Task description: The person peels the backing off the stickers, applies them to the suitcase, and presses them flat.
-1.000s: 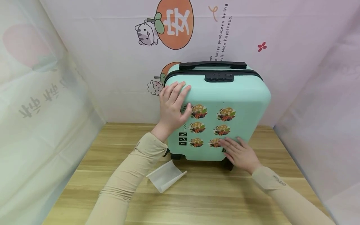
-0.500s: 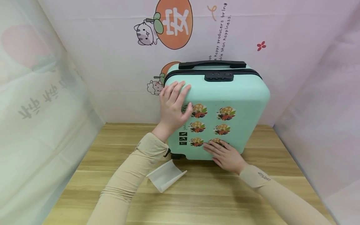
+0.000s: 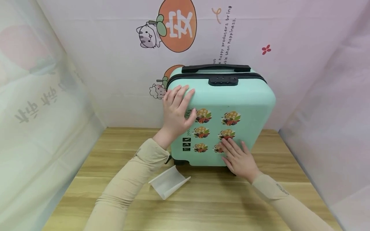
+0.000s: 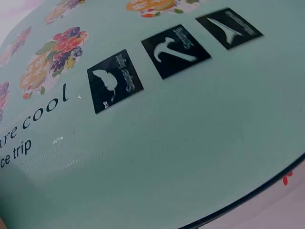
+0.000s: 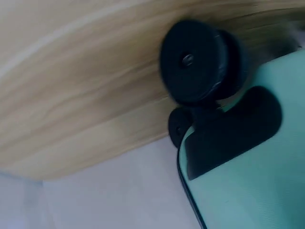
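A mint-green suitcase [image 3: 248, 112] stands upright on the wooden table, its black handle [image 3: 215, 67] on top. Several round fruit stickers [image 3: 230, 118] sit in two columns on its front. My left hand [image 3: 177, 110] rests on the upper left of that front with fingers spread. Low on the right, my right hand [image 3: 240, 160] lies with extended fingers against the suitcase, partly over the bottom right sticker [image 3: 217, 148]. Black printed icons [image 4: 114, 81] show close up in the left wrist view, without the hand. The right wrist view catches a black wheel [image 5: 188, 62], also without the hand.
A curled white translucent sheet [image 3: 169, 183] lies on the wooden table [image 3: 202, 208] in front of the suitcase. Printed cloth walls [image 3: 115, 64] enclose the back and both sides. A black combination lock [image 3: 223, 80] is set near the suitcase's top.
My right hand moves left across the lower stickers, then back right and slightly up, uncovering part of the bottom right sticker. My left hand stays in place on the suitcase.
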`<state>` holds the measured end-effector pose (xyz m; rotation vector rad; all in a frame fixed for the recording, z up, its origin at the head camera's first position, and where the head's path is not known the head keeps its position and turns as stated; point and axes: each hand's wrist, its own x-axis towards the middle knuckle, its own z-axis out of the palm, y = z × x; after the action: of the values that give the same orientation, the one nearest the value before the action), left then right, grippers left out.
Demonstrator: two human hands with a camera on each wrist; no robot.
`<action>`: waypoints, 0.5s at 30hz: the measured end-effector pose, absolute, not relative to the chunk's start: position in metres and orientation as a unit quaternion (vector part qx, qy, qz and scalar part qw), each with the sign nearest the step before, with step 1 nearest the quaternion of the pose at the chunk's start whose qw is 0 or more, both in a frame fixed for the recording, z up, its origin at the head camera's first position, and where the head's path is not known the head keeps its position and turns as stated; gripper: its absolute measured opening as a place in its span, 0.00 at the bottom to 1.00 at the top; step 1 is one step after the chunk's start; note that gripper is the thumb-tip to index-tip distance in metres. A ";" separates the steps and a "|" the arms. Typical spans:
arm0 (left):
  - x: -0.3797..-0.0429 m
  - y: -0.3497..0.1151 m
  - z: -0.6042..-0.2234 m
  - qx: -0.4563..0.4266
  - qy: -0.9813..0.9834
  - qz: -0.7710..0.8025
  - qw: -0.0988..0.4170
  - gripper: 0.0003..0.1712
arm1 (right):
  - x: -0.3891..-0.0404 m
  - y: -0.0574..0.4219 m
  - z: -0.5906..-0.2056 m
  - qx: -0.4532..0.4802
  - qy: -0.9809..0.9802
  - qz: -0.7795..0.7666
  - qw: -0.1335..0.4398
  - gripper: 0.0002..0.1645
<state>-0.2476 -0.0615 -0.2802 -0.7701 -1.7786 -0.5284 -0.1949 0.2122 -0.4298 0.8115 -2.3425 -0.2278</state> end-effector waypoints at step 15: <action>-0.222 -0.087 -0.301 -0.336 -0.802 -0.226 0.438 0.33 | -0.170 0.205 -0.396 0.227 -0.881 0.146 0.388 0.35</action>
<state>-0.2219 -0.0865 -0.3008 -0.8343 -1.9946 -0.5615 -0.1705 0.2047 -0.3957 0.5787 -2.2413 0.3719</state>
